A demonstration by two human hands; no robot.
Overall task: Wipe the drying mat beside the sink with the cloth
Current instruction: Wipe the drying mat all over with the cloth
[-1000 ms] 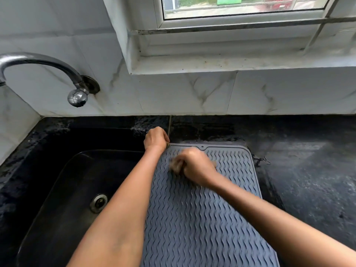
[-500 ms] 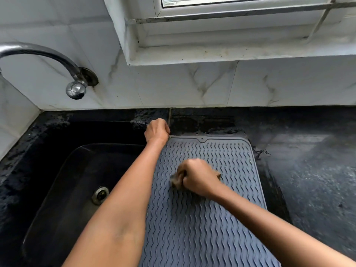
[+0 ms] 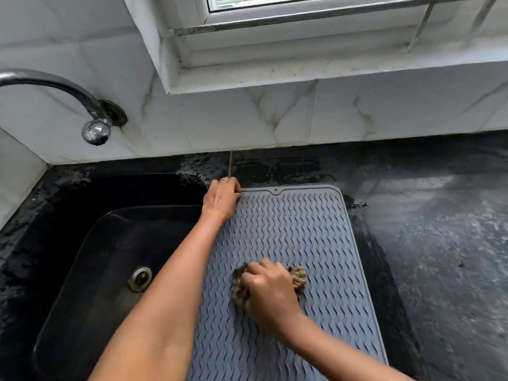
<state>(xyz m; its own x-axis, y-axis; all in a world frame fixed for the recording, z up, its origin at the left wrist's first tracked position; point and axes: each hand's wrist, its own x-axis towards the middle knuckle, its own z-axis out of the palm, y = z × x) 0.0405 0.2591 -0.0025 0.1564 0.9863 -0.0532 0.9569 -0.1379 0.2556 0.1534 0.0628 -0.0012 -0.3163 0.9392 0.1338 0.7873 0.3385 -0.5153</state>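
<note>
Two hands work: left hand [image 3: 221,198] pinches the silicone drying mat [image 3: 297,232] at 11 o'clock; right hand [image 3: 268,291] grip, clenched on the cloth [image 3: 298,276], wipes mid-mat. Next stroke likely covers 6 o'clock.

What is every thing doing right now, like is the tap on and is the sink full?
Tap: off, no water running.
Sink: empty, drain uncovered.
Drying mat: lying flat on the counter, beside the sink.
Cloth: bunched up, pressed on the mat.
Right hand: closed around the cloth.
Left hand: holding the mat's far corner.
Window: cannot tell.
</note>
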